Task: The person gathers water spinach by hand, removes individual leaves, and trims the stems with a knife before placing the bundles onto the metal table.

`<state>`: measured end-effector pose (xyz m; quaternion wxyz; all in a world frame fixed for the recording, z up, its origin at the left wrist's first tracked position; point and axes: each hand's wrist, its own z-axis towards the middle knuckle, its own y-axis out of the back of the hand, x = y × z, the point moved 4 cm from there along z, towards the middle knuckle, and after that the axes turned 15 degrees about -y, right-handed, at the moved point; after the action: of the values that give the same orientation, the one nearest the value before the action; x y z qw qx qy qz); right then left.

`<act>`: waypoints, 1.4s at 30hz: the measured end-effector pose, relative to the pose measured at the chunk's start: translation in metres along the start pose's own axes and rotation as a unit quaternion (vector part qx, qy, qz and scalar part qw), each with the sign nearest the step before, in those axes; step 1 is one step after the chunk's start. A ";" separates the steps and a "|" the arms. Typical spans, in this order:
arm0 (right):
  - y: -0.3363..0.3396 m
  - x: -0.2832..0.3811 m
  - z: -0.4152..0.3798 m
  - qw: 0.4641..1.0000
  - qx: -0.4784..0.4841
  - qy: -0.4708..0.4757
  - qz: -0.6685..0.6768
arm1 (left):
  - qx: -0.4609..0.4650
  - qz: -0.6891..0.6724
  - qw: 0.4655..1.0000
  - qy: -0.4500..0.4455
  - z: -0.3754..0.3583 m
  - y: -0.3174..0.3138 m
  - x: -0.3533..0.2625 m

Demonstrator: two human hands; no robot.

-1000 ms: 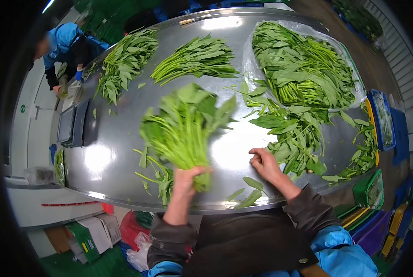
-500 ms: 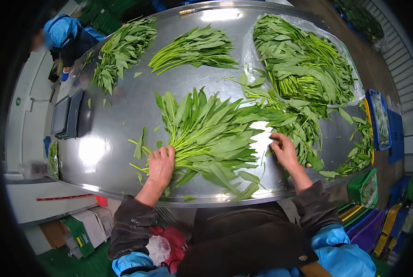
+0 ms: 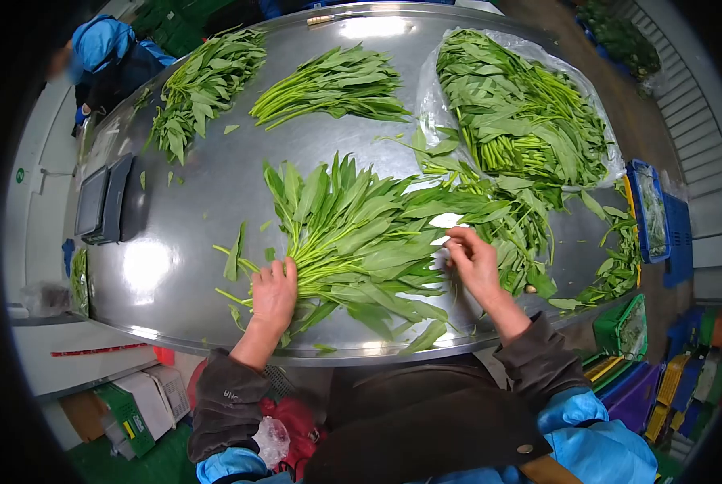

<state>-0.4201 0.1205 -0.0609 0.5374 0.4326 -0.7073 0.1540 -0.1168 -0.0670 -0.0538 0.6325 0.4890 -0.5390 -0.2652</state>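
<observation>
A loose, fanned bunch of water spinach [image 3: 361,234] lies on the metal table in front of me. My left hand [image 3: 274,292] is closed around its stems at the left end, with a few stem ends poking out past the fingers. My right hand [image 3: 475,264] is beside the leaf tips on the right, fingers bent and apart, with nothing visible in it. Right behind that hand is a pile of loose greens [image 3: 518,234]. Some single leaves and stems lie around the bunch.
Farther back are a large bagged heap of water spinach [image 3: 530,113] and two more bunches [image 3: 332,87] [image 3: 207,85]. A dark scale display [image 3: 102,200] stands at left. A blue basket [image 3: 650,211] is at the right edge. A person in blue [image 3: 106,56] bends at far left.
My right hand has moved left, closer to the leaf tips of the bunch. My left hand keeps its hold on the stems. The whole view has shifted slightly.
</observation>
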 end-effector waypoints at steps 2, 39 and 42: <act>-0.019 0.028 -0.001 0.988 -0.028 0.117 -0.096 | 0.001 -0.001 1.000 0.007 -0.001 -0.001 0.001; -0.032 0.067 0.014 0.922 -0.008 0.092 -0.376 | -0.018 -0.013 1.000 0.022 -0.005 0.002 -0.003; -0.044 0.048 0.019 0.944 0.008 0.122 -0.308 | -0.025 -0.015 0.999 0.020 -0.005 0.005 -0.004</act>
<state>-0.4003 0.0604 -0.0361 0.6373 0.6113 -0.4676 0.0383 -0.1143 -0.0599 -0.0506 0.6514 0.4864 -0.5116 -0.2782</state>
